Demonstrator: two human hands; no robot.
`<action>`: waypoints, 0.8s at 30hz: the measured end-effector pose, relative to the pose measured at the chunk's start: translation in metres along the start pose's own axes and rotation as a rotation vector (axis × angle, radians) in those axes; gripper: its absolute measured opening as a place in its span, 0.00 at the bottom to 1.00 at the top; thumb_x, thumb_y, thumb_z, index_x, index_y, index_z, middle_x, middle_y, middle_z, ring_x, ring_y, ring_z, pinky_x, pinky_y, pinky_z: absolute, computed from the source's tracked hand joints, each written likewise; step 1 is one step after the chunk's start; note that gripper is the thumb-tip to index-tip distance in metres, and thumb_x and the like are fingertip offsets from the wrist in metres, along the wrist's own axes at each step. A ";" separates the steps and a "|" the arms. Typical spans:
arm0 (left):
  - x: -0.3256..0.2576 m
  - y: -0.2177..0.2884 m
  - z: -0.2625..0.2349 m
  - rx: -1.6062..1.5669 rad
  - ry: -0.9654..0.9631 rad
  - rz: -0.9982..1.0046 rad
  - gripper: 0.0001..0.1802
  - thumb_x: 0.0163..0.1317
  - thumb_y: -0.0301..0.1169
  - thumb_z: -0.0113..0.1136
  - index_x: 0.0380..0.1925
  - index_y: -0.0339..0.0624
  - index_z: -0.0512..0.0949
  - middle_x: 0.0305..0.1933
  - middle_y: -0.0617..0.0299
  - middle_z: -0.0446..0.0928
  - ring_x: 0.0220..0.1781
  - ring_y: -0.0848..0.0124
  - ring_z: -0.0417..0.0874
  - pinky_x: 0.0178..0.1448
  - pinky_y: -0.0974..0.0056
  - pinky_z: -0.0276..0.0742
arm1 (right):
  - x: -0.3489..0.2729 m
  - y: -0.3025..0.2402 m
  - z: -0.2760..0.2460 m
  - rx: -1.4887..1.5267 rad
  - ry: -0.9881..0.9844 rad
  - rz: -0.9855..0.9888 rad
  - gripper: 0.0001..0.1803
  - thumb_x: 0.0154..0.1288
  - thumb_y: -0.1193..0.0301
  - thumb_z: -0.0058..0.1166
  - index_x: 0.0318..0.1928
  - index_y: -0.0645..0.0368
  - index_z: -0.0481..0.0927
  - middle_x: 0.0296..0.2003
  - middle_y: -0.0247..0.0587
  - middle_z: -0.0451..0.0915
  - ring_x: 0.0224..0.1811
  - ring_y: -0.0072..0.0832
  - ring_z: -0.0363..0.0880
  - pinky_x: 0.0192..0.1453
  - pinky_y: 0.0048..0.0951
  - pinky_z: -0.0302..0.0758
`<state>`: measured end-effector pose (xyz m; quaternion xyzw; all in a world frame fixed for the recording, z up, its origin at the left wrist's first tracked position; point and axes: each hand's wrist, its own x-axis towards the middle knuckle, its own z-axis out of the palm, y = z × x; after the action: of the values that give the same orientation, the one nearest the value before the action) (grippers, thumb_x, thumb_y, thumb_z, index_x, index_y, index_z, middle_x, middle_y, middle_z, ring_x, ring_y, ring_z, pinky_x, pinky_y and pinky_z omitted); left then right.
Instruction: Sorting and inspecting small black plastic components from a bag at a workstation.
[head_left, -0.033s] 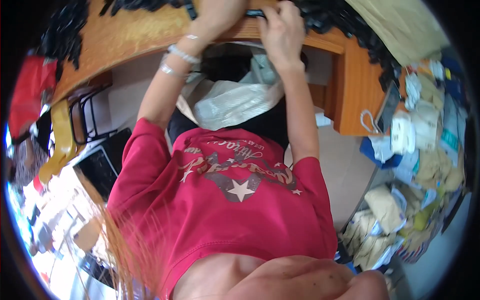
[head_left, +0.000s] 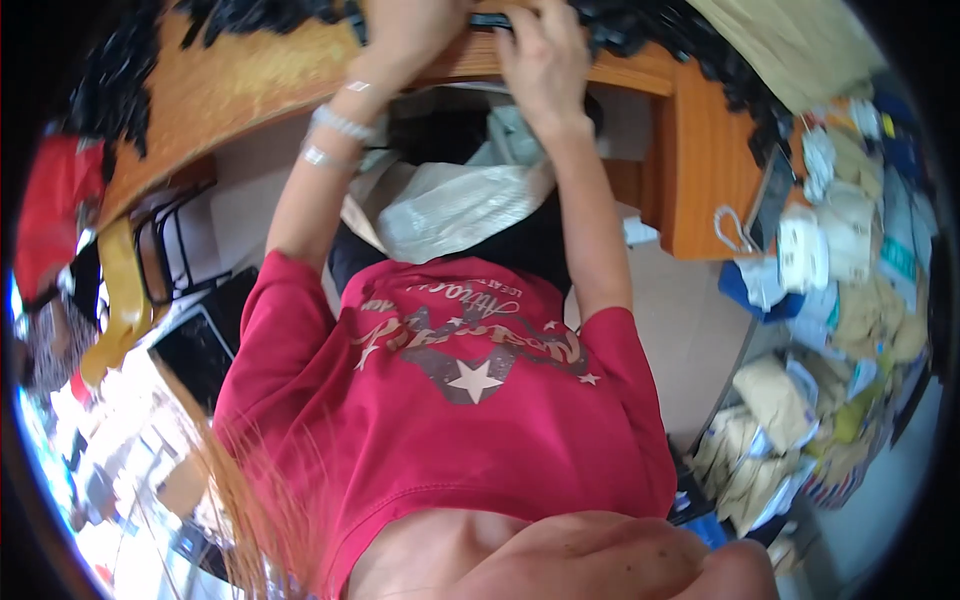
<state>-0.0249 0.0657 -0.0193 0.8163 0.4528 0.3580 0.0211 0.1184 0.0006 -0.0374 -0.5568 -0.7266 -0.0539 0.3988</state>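
Head view: right hand (head_left: 545, 65) pinches a black strip (head_left: 490, 20) above the desk's (head_left: 250, 75) near edge; left hand's (head_left: 415, 35) grip, I can't tell! One's being handled; left heap (head_left: 108, 90), right heap (head_left: 715, 65) lie beyond, done or waiting unclear.

A brown wooden table (head_left: 255, 80), its top worn and yellowed left of the grip, runs beneath the black strip (head_left: 490, 20) that the right hand (head_left: 545, 60) pinches. Bunches of glossy black pieces (head_left: 112, 90) lie on it to the grip's left; another dark heap (head_left: 725, 75) spreads to its right. Farther right, a pale cord loop (head_left: 719, 228) lies beside a dark flat panel (head_left: 772, 195) (perhaps only partly on the wood).
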 end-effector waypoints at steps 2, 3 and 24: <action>-0.003 0.015 -0.024 -0.281 0.048 -0.186 0.13 0.51 0.28 0.62 0.36 0.37 0.72 0.28 0.48 0.75 0.30 0.54 0.80 0.32 0.57 0.73 | -0.004 0.010 0.013 0.047 0.227 -0.095 0.11 0.58 0.80 0.55 0.43 0.65 0.74 0.42 0.51 0.73 0.44 0.49 0.73 0.47 0.42 0.72; -0.009 0.010 -0.024 -0.224 -0.002 -0.390 0.13 0.58 0.34 0.61 0.32 0.33 0.75 0.26 0.50 0.78 0.30 0.61 0.83 0.33 0.63 0.76 | -0.006 0.013 0.015 -0.026 0.238 -0.090 0.13 0.59 0.79 0.55 0.45 0.66 0.74 0.41 0.51 0.75 0.42 0.47 0.76 0.43 0.39 0.75; -0.056 0.009 -0.032 -1.851 -0.388 -0.928 0.13 0.66 0.31 0.51 0.47 0.36 0.73 0.40 0.63 0.77 0.43 0.74 0.77 0.41 0.70 0.72 | 0.008 -0.059 -0.049 0.587 0.064 0.250 0.17 0.61 0.81 0.52 0.52 0.63 0.73 0.38 0.45 0.71 0.30 0.32 0.75 0.31 0.29 0.72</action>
<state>-0.0569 0.0087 -0.0241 0.2717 0.2596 0.3840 0.8434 0.0931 -0.0405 0.0223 -0.5012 -0.6242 0.1900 0.5684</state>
